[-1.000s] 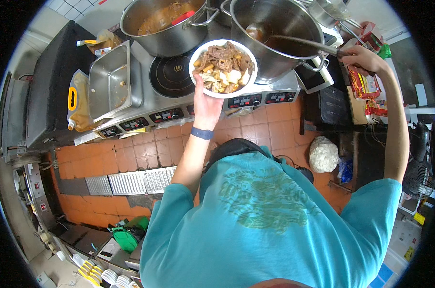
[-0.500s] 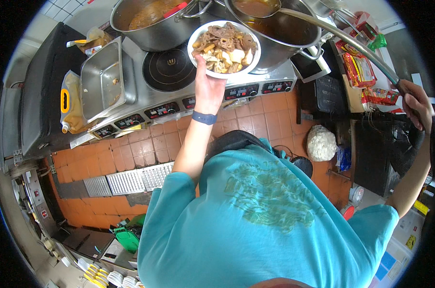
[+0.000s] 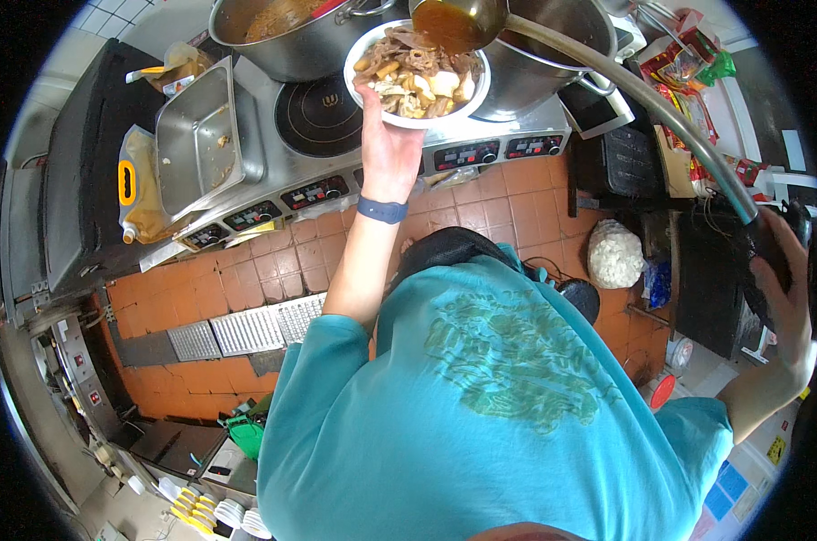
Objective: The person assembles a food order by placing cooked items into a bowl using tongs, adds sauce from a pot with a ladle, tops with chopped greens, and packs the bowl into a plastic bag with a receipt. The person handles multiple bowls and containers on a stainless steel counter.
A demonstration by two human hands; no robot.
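Observation:
My left hand [image 3: 390,144] supports a white bowl [image 3: 431,119] from its near side, the thumb over the rim. Sliced brown meat [image 3: 413,50] and pale chunks fill the bowl. A long-handled ladle [image 3: 643,95] stretches across from the right. Its cup, holding reddish-brown broth [image 3: 449,27], hangs over the bowl's far edge and looks tilted toward it. My right hand [image 3: 783,288] is closed around the dark end of the ladle's handle at the far right. Part of that grip is blurred against the dark background.
Behind the bowl stand a pot of orange-brown food [image 3: 287,59] and a tall steel pot [image 3: 562,77]. An induction hob [image 3: 318,117] and steel pan [image 3: 192,144] lie left, beside a yellow-handled pouch [image 3: 142,194]. Red packets [image 3: 688,113] sit right. A white bag [image 3: 616,257] rests on the tiled floor.
The ladle's cup has moved from above the tall pot, left and nearer, to over the bowl. My right hand has come down and toward me; the bowl has shifted slightly up and left.

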